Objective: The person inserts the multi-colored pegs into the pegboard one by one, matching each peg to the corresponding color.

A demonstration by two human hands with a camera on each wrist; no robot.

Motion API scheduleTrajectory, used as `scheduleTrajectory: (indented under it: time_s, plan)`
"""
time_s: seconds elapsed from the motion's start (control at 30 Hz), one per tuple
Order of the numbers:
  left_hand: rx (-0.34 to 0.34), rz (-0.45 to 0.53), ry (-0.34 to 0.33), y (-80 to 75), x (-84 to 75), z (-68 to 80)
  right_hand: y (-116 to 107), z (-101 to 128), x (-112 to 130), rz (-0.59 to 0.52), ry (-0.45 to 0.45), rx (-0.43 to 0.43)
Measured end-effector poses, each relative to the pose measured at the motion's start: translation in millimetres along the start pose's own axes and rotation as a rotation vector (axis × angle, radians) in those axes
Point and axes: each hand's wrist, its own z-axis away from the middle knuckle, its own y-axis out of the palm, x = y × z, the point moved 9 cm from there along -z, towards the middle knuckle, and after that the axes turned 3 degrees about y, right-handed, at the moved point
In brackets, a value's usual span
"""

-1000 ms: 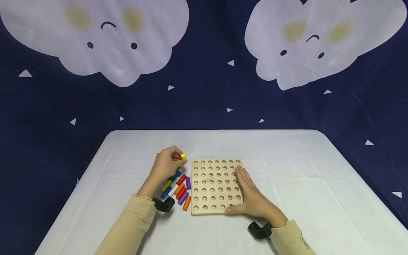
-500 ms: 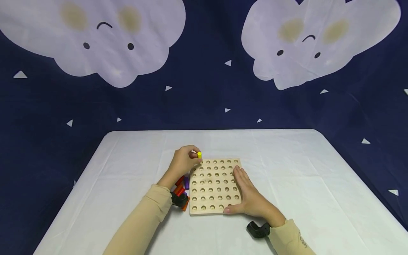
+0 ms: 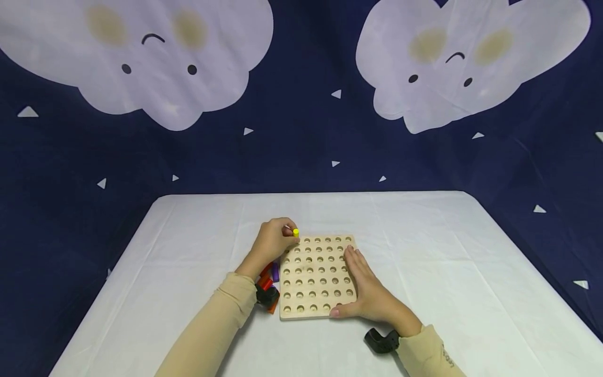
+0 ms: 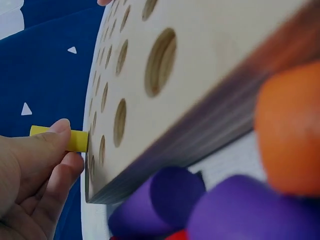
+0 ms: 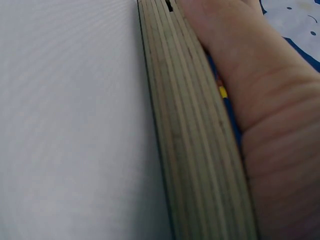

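Note:
A square wooden pegboard (image 3: 316, 276) with rows of round holes lies on the white table (image 3: 424, 272). My left hand (image 3: 273, 242) pinches a yellow peg (image 3: 295, 232) at the board's far left corner; in the left wrist view the yellow peg (image 4: 67, 139) meets the pegboard (image 4: 210, 60) at a corner hole. My right hand (image 3: 367, 288) lies flat on the board's right side, fingers straight, thumb at the near edge. The right wrist view shows the pegboard (image 5: 195, 150) edge-on under that right hand (image 5: 260, 100).
Several loose coloured pegs (image 3: 269, 275), red, purple and orange, lie left of the board, partly hidden by my left wrist. Purple pegs (image 4: 170, 200) and an orange peg (image 4: 290, 130) fill the left wrist view. A dark blue cloud-printed backdrop (image 3: 301, 104) hangs behind the table.
My left hand carried the yellow peg rightward from above the loose pegs to the board's far left corner, then lowered it slightly. My right hand stayed flat on the board.

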Motion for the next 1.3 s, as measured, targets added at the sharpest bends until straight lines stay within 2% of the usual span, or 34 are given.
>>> scheduleTrajectory:
  time_s: [0.2, 0.4, 0.97, 1.13, 1.3]
  plan:
    - [-0.013, -0.03, 0.012, 1.6, -0.6, -1.4, 0, 0, 0, -0.003, -0.002, -0.002]
    - [0.001, -0.068, 0.017, 6.7, 1.4, -2.1, 0, 0, -1, -0.009, -0.001, -0.004]
    - [0.007, -0.056, 0.015, 4.8, -1.0, 2.3, -1, 1, 2, -0.01, -0.003, -0.002]
    - [0.018, -0.033, -0.016, -1.6, 3.1, 5.6, -1, 2, 3, -0.014, -0.003, -0.003]
    - [0.006, -0.022, -0.028, -20.1, 8.5, 13.0, -1, 2, 3, -0.015, 0.001, -0.002]
